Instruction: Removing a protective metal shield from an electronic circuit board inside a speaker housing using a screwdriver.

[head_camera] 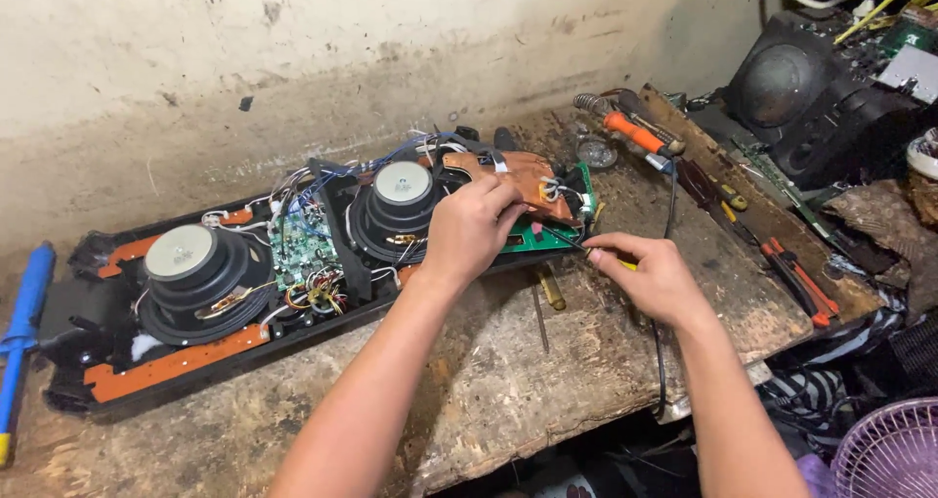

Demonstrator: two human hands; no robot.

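Presently, the left hand sits near frame centre, fingers curled down and half closed, fingertips pressing on the copper-coloured foil patch and the edge of the green circuit board at the right end of the opened speaker chassis. It grips nothing that can be seen; it steadies the board from above.

Right hand, at about 4 o'clock from the left hand, is closed in a pinch around a thin tool with a yellow handle. A dark slender shaft runs from the fingers toward 10 o'clock and meets the green board just beside the left hand. Tool tip is hard to make out; whether it touches the board or a wire cannot be told.

Chassis lies long across the worn wooden bench, from 8 o'clock to centre. Two round speaker magnets stand in it: one at 9 o'clock, the other just left of the left hand. A small green control board with tangled wires sits between them.

Orange-handled soldering iron lies at 1 o'clock, apart from both hands. Red-handled pliers lie at 3 o'clock. Blue tool at the far left edge, partly cut off. Pink fan grille cut off at the lower right corner. Dark speaker box at the upper right, cluttered and unclear. Both forearms leave the frame at the bottom.
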